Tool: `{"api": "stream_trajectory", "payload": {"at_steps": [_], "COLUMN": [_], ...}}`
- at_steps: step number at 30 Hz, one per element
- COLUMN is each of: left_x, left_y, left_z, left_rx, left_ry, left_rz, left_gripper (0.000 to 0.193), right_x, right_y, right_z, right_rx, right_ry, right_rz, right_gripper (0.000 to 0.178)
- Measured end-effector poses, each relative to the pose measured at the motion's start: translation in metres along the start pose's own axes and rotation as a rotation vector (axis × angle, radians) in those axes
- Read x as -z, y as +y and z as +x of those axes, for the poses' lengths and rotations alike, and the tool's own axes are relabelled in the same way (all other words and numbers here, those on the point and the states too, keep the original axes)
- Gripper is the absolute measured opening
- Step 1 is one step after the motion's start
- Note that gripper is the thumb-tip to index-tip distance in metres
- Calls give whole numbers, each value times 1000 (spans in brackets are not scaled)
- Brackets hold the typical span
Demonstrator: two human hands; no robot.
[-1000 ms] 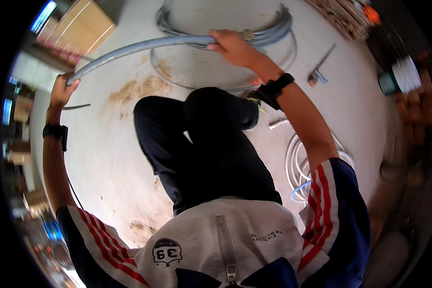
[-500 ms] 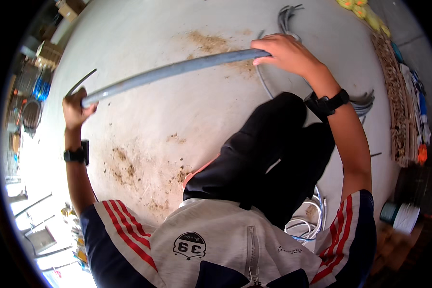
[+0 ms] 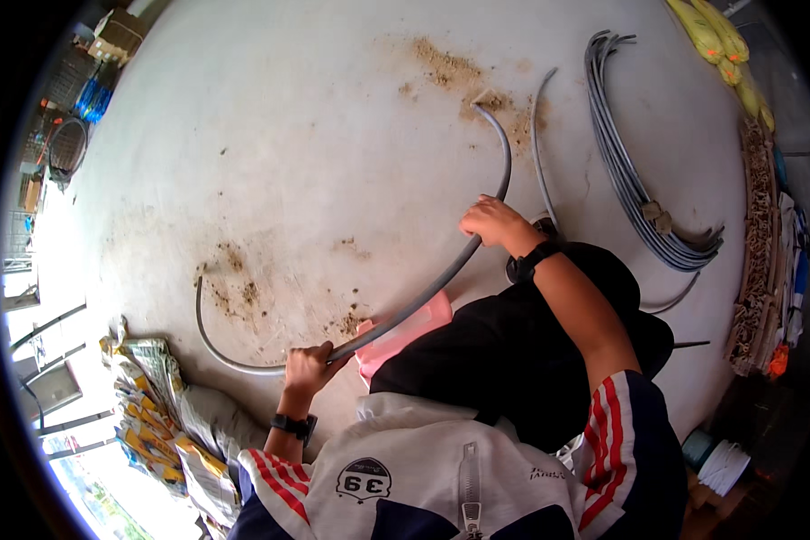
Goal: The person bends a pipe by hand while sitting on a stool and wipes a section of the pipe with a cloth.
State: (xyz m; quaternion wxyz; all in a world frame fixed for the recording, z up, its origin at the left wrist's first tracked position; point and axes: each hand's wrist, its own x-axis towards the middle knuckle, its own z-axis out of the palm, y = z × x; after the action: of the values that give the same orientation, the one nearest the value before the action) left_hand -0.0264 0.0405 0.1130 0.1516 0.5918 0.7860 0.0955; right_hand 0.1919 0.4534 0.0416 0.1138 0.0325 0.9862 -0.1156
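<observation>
A long grey hose or flexible pipe (image 3: 414, 301) runs across in front of me, held in both fists. My left hand (image 3: 308, 367) is closed round it near my lap, and its free end curls away to the left over the floor. Farther up and to the right, my right hand (image 3: 495, 223) grips the same length; beyond it the other end bends up and away. Between the hands the hose bows slightly, passing over a pink plastic stool or tray (image 3: 414, 324) beside my leg.
A bundle of grey hoses (image 3: 625, 171), tied near its lower part, lies at right, with a single loose piece (image 3: 538, 135) beside it. Dirt (image 3: 445, 67) is scattered on the floor. Sacks (image 3: 166, 387) lean at lower left; a white spool (image 3: 720, 466) stands at lower right.
Both hands have come down and closer to my body with the hose. It now curves at both ends. My view has shifted, showing the bundle and the pink object more fully.
</observation>
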Motion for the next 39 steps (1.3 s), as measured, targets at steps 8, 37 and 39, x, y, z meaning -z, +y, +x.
{"api": "stream_trajectory", "payload": {"at_steps": [8,37,39], "left_x": [13,5,5], "left_y": [4,91,89], "left_z": [30,39,37], "left_rx": [330,345,341], "left_ry": [-638,-236,-311], "left_rz": [-459,-184,-199], "left_gripper": [58,48,50], "right_x": [16,45,32], "right_y": [-5,45,41], "right_z": [-11,-24,-24], "right_rx": [-45,-137,-177], "right_ry": [34,469,223], "right_rz": [33,-32,-59], "right_gripper": [6,3,2]}}
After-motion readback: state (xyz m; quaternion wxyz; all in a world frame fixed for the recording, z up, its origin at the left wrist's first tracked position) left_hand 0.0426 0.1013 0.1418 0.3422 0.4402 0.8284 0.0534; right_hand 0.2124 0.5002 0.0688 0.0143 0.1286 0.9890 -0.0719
